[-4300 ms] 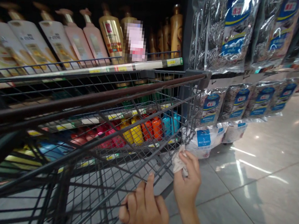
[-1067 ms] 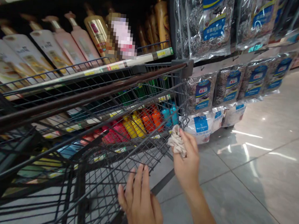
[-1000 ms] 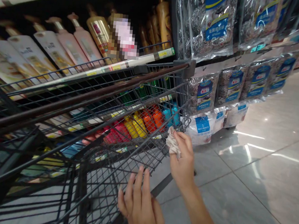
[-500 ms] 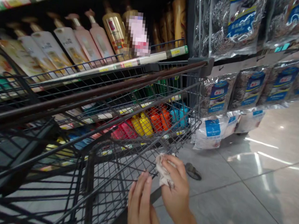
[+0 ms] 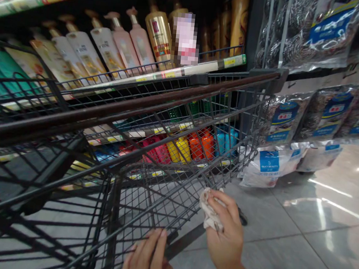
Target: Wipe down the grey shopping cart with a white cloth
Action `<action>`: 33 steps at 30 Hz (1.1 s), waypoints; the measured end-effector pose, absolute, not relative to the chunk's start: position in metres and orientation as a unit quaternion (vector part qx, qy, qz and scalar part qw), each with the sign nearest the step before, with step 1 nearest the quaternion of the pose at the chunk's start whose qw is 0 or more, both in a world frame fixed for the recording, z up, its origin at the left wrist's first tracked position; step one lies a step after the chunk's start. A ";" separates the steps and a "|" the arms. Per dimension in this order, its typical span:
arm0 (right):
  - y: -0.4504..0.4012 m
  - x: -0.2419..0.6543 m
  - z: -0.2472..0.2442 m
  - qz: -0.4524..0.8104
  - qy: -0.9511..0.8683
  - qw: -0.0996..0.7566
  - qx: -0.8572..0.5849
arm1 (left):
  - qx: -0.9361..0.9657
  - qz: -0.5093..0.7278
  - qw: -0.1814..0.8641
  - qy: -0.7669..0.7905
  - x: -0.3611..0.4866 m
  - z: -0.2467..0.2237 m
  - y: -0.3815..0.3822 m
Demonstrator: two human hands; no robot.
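Note:
A dark wire shopping cart [image 5: 162, 183] with a brown handle bar [image 5: 131, 108] fills the left and middle of the view. My right hand [image 5: 225, 232] is closed on a crumpled, stained white cloth or tissue [image 5: 210, 209], held against or close to the cart's lower mesh side. Lower and to the left, my left hand [image 5: 148, 258] is by the mesh, its fingers extended and nothing visible in it; whether it touches the wire cannot be made out.
Behind the cart, shelves [image 5: 208, 65] carry pump bottles [image 5: 76, 50] and colourful bottles [image 5: 181, 147]. Packs of steel scourers [image 5: 282, 119] hang at the right, above white bags [image 5: 268, 164]. A cart wheel [image 5: 243, 217] stands on the grey tiled floor [image 5: 281, 262].
The shelves and hanging packs have shifted right in view. My right hand with the cloth appears further right, while my left hand has moved left and down, widening the gap between them.

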State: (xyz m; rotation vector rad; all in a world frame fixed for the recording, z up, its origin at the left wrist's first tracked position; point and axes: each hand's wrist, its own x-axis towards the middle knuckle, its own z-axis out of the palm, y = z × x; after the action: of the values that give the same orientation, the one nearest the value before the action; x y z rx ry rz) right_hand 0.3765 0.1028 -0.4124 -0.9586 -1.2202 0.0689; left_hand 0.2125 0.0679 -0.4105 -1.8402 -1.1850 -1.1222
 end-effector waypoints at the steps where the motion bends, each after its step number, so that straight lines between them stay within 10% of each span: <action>1: 0.102 0.376 -0.414 0.030 -0.553 0.711 -0.433 | -0.710 -0.421 0.333 -0.457 0.216 -0.410 0.068; 33: 0.073 0.326 -0.452 -0.037 -0.542 0.662 -0.517 | -0.743 -0.393 0.210 -0.499 0.226 -0.403 0.057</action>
State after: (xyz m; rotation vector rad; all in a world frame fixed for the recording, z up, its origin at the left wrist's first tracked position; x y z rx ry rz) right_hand 0.3260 0.0728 -0.4523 -1.1689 -1.2256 -0.0838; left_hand 0.2263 0.0568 -0.4031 -2.0663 -1.3868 -1.0927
